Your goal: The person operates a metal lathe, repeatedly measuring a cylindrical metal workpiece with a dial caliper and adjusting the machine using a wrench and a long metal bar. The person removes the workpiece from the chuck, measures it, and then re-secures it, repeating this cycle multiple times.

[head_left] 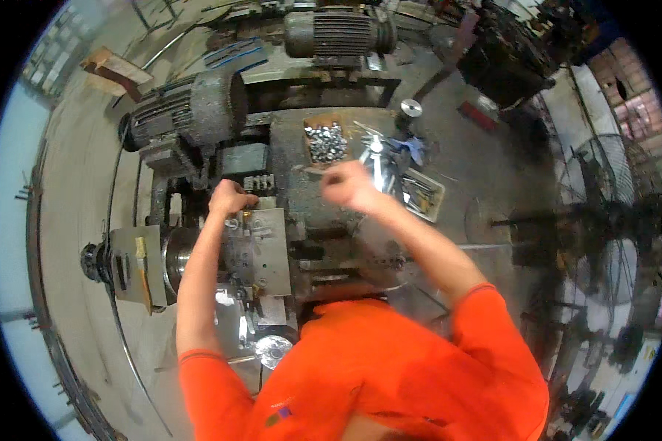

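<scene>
Over machine (275,246), left fingers (247,200) bent, right fingers (334,184) curled

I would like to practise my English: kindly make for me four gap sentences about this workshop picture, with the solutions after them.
The person's shirt is ____ in colour.
At the top, ____ large finned motors can be seen.
The left hand looks fairly sharp, while the right hand looks ____.
Of both hands, the one nearer the box of small metal pieces is the ____ one.

Missing words: orange; two; blurred; right.
</scene>
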A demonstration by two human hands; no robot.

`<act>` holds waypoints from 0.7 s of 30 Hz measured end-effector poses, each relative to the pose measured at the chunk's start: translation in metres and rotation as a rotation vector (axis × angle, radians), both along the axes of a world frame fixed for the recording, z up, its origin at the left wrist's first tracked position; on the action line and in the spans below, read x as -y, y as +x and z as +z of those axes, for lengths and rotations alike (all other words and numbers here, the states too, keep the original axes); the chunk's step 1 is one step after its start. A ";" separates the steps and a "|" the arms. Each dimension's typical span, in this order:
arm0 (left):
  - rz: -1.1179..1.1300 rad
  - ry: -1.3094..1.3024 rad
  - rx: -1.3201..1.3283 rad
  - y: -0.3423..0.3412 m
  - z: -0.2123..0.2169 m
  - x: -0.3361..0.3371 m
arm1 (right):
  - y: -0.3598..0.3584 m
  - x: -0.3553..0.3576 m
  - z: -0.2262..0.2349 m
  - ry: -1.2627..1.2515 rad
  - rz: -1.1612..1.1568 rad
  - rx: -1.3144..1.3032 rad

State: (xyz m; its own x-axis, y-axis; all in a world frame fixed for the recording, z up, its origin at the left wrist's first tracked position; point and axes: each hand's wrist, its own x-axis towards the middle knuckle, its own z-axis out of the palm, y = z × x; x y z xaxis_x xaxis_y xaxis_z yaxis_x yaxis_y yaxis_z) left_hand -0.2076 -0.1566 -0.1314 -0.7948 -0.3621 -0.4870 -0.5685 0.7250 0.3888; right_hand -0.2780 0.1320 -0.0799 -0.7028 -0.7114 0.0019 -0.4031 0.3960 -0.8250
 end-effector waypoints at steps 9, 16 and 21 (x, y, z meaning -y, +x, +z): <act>-0.166 -0.232 -0.455 0.031 0.052 0.000 | -0.010 -0.204 -0.077 0.829 -0.606 -0.080; 0.417 0.450 -0.652 0.222 0.162 -0.031 | -0.007 -0.234 -0.143 0.641 -0.397 -0.169; 0.930 0.319 -0.598 0.407 0.082 -0.037 | 0.010 -0.255 -0.144 0.576 -0.442 -0.186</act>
State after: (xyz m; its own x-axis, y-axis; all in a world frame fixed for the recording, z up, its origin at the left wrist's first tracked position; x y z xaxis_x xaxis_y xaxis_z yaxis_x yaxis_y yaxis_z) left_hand 0.1998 -0.1198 -0.0495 -0.4191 -0.8580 -0.2971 -0.4952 -0.0583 0.8668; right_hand -0.2678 0.3870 -0.2239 -0.9477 -0.2873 -0.1390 -0.2189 0.9021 -0.3719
